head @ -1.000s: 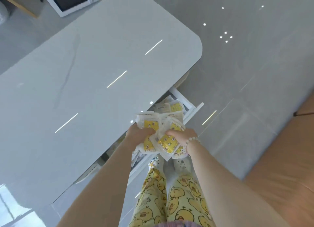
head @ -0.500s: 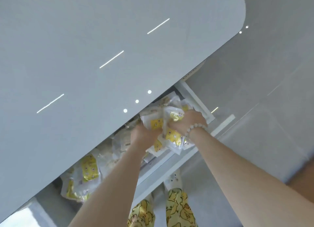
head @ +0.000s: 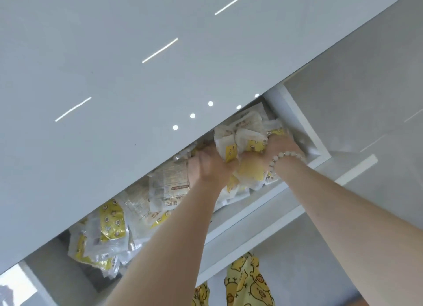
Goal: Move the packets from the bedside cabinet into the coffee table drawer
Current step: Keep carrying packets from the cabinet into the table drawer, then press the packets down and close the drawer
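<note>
Both my hands reach into the open white drawer (head: pixel 258 216) under the coffee table top. Between them sits a bunch of white and yellow packets (head: pixel 246 143). My left hand (head: pixel 209 165) grips the bunch from the left. My right hand (head: pixel 278 146), with a bead bracelet at the wrist, grips it from the right, near the drawer's right end wall. Several more packets (head: pixel 109 230) lie in the drawer to the left, some printed side down. The back of the drawer is hidden under the table top.
The glossy grey table top (head: pixel 114 77) overhangs most of the drawer and fills the upper left. Grey tiled floor (head: pixel 366 88) lies to the right. My legs in yellow duck-print trousers (head: pixel 247 285) stand close against the drawer front.
Both hands have carried the bunch of packets down from above the drawer into its right end. The view has come much closer to the drawer.
</note>
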Motion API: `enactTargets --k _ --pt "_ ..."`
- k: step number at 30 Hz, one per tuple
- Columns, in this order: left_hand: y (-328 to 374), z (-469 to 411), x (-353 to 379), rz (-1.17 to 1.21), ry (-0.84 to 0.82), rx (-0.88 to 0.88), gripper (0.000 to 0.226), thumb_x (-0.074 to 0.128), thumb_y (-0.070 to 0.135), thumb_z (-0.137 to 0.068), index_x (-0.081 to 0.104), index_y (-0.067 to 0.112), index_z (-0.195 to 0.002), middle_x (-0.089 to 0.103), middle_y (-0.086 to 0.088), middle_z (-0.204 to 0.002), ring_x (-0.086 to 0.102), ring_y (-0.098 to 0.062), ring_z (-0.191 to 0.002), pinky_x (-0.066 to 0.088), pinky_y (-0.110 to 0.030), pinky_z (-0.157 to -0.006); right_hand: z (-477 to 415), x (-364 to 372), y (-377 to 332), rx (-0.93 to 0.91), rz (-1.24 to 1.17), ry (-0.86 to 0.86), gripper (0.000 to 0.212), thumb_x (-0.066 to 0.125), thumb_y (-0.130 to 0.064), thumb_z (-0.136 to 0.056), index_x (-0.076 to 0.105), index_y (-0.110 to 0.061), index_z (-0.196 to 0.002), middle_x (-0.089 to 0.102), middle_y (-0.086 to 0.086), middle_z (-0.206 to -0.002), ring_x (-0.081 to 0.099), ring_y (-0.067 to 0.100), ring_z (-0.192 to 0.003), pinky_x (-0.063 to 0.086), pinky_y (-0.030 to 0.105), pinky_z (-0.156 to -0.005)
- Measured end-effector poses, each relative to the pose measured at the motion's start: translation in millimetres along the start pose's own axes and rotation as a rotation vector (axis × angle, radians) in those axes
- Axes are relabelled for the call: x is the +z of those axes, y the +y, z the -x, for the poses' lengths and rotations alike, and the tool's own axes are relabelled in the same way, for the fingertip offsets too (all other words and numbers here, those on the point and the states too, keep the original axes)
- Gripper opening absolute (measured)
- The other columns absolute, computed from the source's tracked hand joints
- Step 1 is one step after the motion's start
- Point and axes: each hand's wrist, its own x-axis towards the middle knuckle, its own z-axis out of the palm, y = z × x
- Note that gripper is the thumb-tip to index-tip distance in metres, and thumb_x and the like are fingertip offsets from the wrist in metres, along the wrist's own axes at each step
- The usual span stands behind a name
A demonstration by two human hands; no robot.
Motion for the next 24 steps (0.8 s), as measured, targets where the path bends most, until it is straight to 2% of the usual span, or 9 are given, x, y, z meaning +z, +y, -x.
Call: enactTargets --k 3,5,7,10,12,14,16,20,24 --pt "-0.4 0.9 -3.8 -0.204 0.031 0.024 0.067 0.064 0.06 -0.075 0.047 0.016 -0.124 0.051 -0.004 -0.12 0.057 -0.024 -0.108 0.05 -0.035 -0.077 -3.9 -1.9 -1.2 0.07 0.199 0.101 0.109 0.059 -0.08 -0.063 0.031 -0.007 -0.14 0.044 0.01 -0.137 0.045 0.029 -0.125 0.045 0.041 -0.092" --pt "-0.5 2.3 -6.2 -0.299 0.048 0.007 0.083 0.063 0.064 -0.074 0.036 0.014 -0.135 0.043 -0.005 -0.132 0.049 -0.025 -0.12 0.048 -0.038 -0.083 -6.5 -2.1 -1.2 0.089 0.263 0.143 0.118 0.06 -0.079 -0.063 0.019 -0.006 -0.145 0.035 0.012 -0.144 0.038 0.03 -0.131 0.042 0.045 -0.097" --pt "0.2 5.9 -8.5 -0.312 0.051 -0.034 0.092 0.063 0.066 -0.072 0.028 0.012 -0.138 0.042 -0.006 -0.135 0.048 -0.025 -0.122 0.049 -0.038 -0.083 -7.2 -1.5 -0.1 0.084 0.27 0.209 0.115 0.062 -0.075 -0.065 0.017 -0.006 -0.145 0.036 0.013 -0.143 0.039 0.029 -0.13 0.043 0.043 -0.097" --pt "-0.4 14.4 -11.0 -0.245 0.06 -0.071 0.097 0.063 0.066 -0.072 0.02 0.009 -0.139 0.039 -0.007 -0.139 0.056 -0.028 -0.114 0.048 -0.036 -0.072 1.1 0.8 -1.5 0.038 0.234 0.247 0.097 0.064 -0.063 -0.076 0.022 -0.005 -0.141 0.042 0.012 -0.139 0.042 0.029 -0.127 0.046 0.039 -0.091" --pt "-3.3 22.0 -12.3 -0.177 0.06 -0.074 0.101 0.065 0.063 -0.071 0.018 0.007 -0.14 0.035 -0.011 -0.142 0.055 -0.029 -0.116 0.05 -0.035 -0.077 11.9 2.9 -3.7 0.009 0.218 0.237 0.086 0.064 -0.053 -0.082 0.021 -0.006 -0.141 0.043 0.012 -0.138 0.043 0.028 -0.126 0.046 0.039 -0.091" --pt "-6.3 32.4 -15.5 -0.085 0.038 -0.061 0.104 0.067 0.059 -0.072 0.014 0.005 -0.144 0.03 -0.015 -0.145 0.046 -0.028 -0.126 0.048 -0.035 -0.089 26.7 2.0 -6.4 -0.02 0.219 0.2 0.083 0.064 -0.045 -0.084 0.019 -0.006 -0.143 0.04 0.012 -0.14 0.04 0.027 -0.128 0.044 0.037 -0.093" --pt "-8.7 47.0 -24.0 -0.055 0.012 -0.05 0.097 0.064 0.057 -0.078 0.015 0.006 -0.145 0.028 -0.014 -0.146 0.042 -0.027 -0.129 0.046 -0.033 -0.091 44.6 -3.3 -9.3 -0.053 0.233 0.163 0.074 0.062 -0.037 -0.085 0.023 -0.007 -0.141 0.039 0.01 -0.139 0.039 0.026 -0.127 0.042 0.035 -0.093" --pt "-14.2 87.9 -60.9 -0.15 -0.056 0.016 0.074 0.05 0.055 -0.089 0.024 0.013 -0.144 0.025 -0.006 -0.149 0.051 -0.022 -0.121 0.051 -0.031 -0.082 91.9 -33.3 -23.8 -0.155 0.298 0.136 0.058 0.056 -0.032 -0.089 0.034 -0.01 -0.138 0.039 0.008 -0.139 0.04 0.023 -0.127 0.04 0.033 -0.095" --pt "-16.9 138.6 -121.6 -0.197 -0.044 0.064 0.059 0.041 0.052 -0.095 0.027 0.02 -0.143 0.036 0.002 -0.141 0.047 -0.016 -0.123 0.045 -0.028 -0.091 157.4 -83.0 -46.8 -0.31 0.351 0.217 0.042 0.048 -0.024 -0.092 0.042 -0.01 -0.132 0.045 0.008 -0.133 0.044 0.022 -0.121 0.043 0.03 -0.088"
